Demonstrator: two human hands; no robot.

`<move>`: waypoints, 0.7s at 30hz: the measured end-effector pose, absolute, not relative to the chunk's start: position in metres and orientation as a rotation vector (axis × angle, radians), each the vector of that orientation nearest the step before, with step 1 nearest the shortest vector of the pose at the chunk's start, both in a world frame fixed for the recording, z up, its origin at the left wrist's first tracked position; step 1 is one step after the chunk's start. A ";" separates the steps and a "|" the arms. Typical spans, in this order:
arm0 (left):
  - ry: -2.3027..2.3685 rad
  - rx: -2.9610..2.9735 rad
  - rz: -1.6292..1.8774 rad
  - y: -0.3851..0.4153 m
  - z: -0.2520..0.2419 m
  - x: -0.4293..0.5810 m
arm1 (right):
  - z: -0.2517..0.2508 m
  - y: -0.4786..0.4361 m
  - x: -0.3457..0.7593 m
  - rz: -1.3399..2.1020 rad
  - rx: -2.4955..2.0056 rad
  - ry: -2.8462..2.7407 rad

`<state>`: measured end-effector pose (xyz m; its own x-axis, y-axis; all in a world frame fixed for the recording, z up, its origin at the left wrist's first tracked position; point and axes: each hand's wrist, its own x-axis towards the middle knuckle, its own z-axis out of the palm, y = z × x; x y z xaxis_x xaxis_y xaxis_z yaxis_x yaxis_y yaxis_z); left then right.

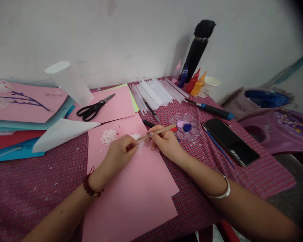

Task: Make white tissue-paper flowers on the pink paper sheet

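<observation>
You are gripping a flat wooden stick (164,130) between the thumb and fingers of your right hand (164,141), and it is slanting over the upper right part of a large sheet of pink paper (131,201). The stick is showing a plain, light tan surface, narrow and straight, with its right end rising toward a clear flower-shaped palette (195,131) and its left end reaching your left hand (122,149). Your left thumb and fingertips are closing in a pinch right at that end; whether they are gripping the tip itself or some small bit on it, you are leaving too little showing to tell. Beneath the stick, the pink paper is lying flat and bearing a white patch (136,136) partly hidden by your hands, while a rounded cluster of white dabs (109,137) speckled with red is sitting to its left. The paper's lower right edge is forming a small step. In the palette, pale pink and dark blue paint (187,127) are filling neighbouring wells, and a spot of red is showing just beside the stick's right end. Beyond your hands, black-handled scissors (93,109) are resting half open on another pink sheet (121,104), and translucent white sticks (154,94) are lying in a loose row near the wall.
</observation>
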<state>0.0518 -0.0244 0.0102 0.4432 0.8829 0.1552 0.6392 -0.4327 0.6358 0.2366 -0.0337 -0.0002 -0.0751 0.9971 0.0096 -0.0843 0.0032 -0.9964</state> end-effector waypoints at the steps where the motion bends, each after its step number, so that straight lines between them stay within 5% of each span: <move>1: 1.297 2.190 0.668 -0.024 0.009 0.052 | 0.002 -0.035 0.238 1.275 -1.103 -1.172; 15: 1.375 1.958 0.698 -0.020 0.000 0.056 | -0.010 -0.040 0.237 1.231 -1.106 -1.292; 21: 1.412 1.649 1.038 -0.020 0.006 0.054 | -0.011 -0.042 0.237 1.160 -1.138 -1.369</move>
